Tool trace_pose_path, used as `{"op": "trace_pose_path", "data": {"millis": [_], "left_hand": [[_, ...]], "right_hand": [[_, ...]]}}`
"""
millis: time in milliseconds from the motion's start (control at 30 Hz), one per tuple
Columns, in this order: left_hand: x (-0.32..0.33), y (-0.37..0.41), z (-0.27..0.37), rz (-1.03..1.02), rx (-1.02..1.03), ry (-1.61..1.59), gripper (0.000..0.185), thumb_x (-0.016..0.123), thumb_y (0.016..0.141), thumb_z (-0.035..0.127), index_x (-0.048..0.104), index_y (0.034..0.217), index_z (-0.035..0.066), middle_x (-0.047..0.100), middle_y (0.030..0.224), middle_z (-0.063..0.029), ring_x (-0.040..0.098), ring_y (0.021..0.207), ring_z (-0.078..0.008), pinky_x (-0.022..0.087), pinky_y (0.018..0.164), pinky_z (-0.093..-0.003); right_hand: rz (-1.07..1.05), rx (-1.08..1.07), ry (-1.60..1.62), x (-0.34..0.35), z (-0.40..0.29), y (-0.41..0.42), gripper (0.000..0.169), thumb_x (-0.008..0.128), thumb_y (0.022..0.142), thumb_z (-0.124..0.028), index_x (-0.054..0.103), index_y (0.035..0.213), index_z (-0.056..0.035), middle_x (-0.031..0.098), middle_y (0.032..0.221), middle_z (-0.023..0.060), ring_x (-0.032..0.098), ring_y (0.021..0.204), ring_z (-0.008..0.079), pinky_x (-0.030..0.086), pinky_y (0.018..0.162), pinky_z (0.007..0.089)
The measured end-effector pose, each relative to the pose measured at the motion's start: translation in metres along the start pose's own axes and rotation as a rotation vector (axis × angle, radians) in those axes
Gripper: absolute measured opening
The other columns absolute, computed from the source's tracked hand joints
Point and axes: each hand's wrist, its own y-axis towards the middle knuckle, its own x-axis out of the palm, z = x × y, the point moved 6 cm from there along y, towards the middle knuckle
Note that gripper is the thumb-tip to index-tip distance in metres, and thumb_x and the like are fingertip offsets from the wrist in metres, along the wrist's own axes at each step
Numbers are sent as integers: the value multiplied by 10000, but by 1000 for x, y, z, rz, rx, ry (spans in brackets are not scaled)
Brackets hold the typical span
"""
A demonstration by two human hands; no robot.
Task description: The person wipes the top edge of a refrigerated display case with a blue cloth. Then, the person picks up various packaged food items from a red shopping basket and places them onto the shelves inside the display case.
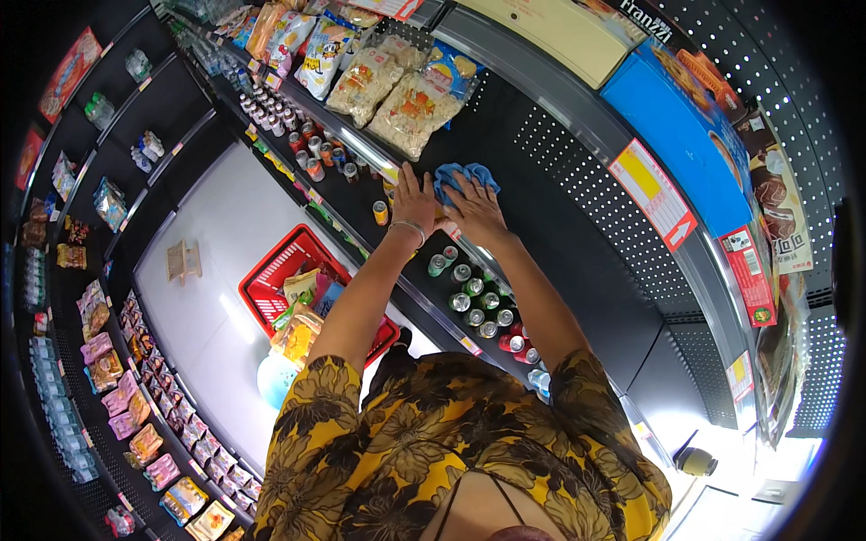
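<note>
My right hand (479, 215) lies over a crumpled blue cloth (488, 177) on a black shelf (541, 230), its fingertips pressing into the fabric. Close beside it, my left hand (414, 206) rests at the shelf's front edge, fingers extended and no object visible in it. A bracelet (411, 228) circles my left wrist. Clear bags of pale snack food (416, 111) lie on the same shelf just beyond my hands. On the level below, a yellow can (380, 213) stands near my left hand, and several green-sided cans (475, 299) stand under my right forearm.
A red shopping basket (270, 267) holding packaged goods sits on the pale floor (216, 338), left of my left arm. A small wooden stool (184, 262) stands farther left. Stocked shelves (88, 351) line the left side. A blue box (676, 135) sits on the upper right shelf.
</note>
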Motion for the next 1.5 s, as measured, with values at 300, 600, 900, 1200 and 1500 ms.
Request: {"op": "trace_pose_path", "data": {"millis": [300,600,900,1200,1500], "left_hand": [[-1,1,3,-5,-14,-67,1153,718,708,695,276,1540,30,44,1579,-368,116,1484,-481,221,1184,-468],[8,2,-1,58,21,-60,1191,760,691,662,217,1545,35,28,1570,-373,116,1475,-499,226,1190,-500],[9,11,-18,25,70,19,1124,771,709,637,286,1515,24,148,1539,-387,195,1457,-486,241,1171,-521],[-11,-33,124,31,486,-18,1094,778,721,597,282,1514,29,210,1577,-279,233,1464,-418,203,1192,-521],[10,-50,171,-75,544,33,1096,767,760,563,219,1536,17,167,1589,-280,174,1476,-435,177,1212,-483]], "right_hand": [[1,179,-50,-5,36,40,531,431,1006,-469,416,1489,-248,239,1615,64,278,1459,348,209,1175,564],[122,478,-216,-37,156,-87,535,447,1012,-438,371,1514,-269,231,1613,72,300,1446,364,242,1165,551],[165,830,-243,-75,215,-310,521,471,1010,-434,443,1479,-209,442,1468,152,356,1404,355,246,1171,523],[160,1206,-251,-103,258,-521,544,458,1013,-433,384,1516,-238,333,1569,138,288,1460,346,221,1173,557],[215,1067,-234,-102,205,-502,535,528,983,-384,447,1474,-188,273,1596,135,316,1430,395,234,1163,554]]}}
